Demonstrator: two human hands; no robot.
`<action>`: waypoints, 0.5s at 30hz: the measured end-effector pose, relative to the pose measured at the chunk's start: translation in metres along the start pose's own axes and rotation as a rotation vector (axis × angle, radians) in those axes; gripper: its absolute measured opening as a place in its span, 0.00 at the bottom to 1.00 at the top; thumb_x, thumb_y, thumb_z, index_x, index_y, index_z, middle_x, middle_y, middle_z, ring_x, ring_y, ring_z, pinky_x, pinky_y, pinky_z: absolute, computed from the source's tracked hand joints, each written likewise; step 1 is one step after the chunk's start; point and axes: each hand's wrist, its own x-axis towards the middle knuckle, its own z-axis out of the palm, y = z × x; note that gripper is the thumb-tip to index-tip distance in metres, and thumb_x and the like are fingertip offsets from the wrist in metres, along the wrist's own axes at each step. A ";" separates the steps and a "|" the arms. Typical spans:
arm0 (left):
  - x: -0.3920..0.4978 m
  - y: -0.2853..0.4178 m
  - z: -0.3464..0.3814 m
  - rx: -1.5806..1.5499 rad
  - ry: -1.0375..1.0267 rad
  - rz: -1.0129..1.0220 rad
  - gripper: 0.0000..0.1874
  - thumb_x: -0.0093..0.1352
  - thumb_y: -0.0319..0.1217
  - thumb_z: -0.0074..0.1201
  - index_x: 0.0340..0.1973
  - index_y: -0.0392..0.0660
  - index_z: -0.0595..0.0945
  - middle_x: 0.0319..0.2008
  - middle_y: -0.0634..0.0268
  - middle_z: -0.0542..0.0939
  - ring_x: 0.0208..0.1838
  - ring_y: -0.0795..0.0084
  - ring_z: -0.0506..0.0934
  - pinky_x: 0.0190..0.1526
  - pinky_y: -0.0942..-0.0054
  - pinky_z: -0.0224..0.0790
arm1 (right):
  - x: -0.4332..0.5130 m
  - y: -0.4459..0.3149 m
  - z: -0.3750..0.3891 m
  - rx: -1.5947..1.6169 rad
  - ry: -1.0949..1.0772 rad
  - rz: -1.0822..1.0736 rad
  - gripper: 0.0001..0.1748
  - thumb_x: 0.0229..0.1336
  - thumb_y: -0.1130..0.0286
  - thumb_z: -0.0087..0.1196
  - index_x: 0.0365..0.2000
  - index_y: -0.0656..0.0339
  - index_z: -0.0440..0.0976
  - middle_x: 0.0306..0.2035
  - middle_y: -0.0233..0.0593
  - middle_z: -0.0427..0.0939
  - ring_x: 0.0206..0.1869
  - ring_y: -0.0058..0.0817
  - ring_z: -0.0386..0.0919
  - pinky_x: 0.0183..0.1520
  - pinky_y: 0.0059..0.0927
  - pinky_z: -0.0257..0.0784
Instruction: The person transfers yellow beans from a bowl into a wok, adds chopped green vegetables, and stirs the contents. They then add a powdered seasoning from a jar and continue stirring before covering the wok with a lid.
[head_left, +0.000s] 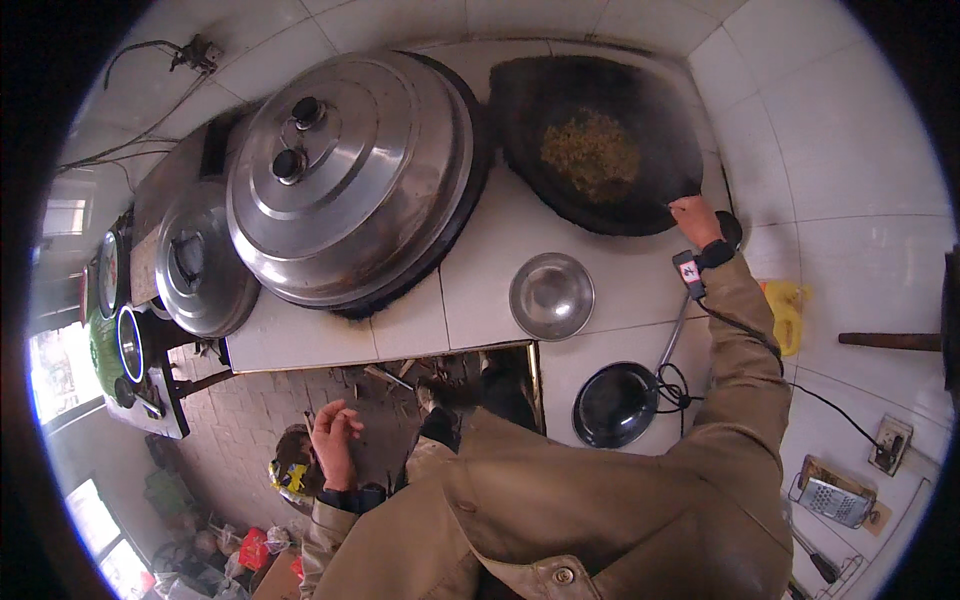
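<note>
My right hand (694, 219) is closed at the near right rim of a large dark wok (517, 112) set into the tiled stove; whether it grips the rim or a utensil's end cannot be told. Crumbly yellow-brown food (591, 154) lies in the wok's middle, with faint steam or smoke over it. Low on the left, my left hand (335, 439) hangs over the floor, fingers loosely curled and apart, with nothing plainly in it. An empty steel bowl (552, 296) stands on the tiles below the wok. A black-lined pan (615, 405) sits nearer my body.
A big domed steel lid (352, 172) covers the stove's left part, beside a smaller lid (202, 259). A corded appliance's cable runs to the wall socket (891, 444). A yellow plastic bag (787, 319) and a metal grater (834, 501) are at the right.
</note>
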 end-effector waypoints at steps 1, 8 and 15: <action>-0.002 0.000 0.000 0.013 0.028 -0.016 0.10 0.65 0.26 0.41 0.41 0.38 0.72 0.29 0.64 0.76 0.25 0.79 0.73 0.26 0.84 0.63 | 0.005 -0.003 0.008 0.061 0.120 -0.029 0.13 0.49 0.66 0.46 0.31 0.61 0.76 0.34 0.50 0.74 0.40 0.46 0.71 0.43 0.38 0.67; -0.010 -0.001 0.005 -0.001 0.023 -0.027 0.09 0.65 0.26 0.41 0.40 0.39 0.72 0.29 0.65 0.76 0.25 0.79 0.73 0.25 0.83 0.63 | 0.058 -0.056 0.035 0.050 0.203 -0.022 0.12 0.49 0.66 0.46 0.31 0.59 0.76 0.34 0.49 0.74 0.38 0.47 0.72 0.42 0.40 0.67; -0.005 -0.007 0.006 -0.015 0.036 -0.028 0.09 0.65 0.27 0.42 0.40 0.39 0.73 0.28 0.65 0.76 0.25 0.80 0.73 0.24 0.84 0.62 | -0.005 -0.029 0.008 0.126 0.223 -0.020 0.12 0.48 0.66 0.46 0.31 0.61 0.76 0.33 0.48 0.75 0.39 0.46 0.72 0.41 0.38 0.67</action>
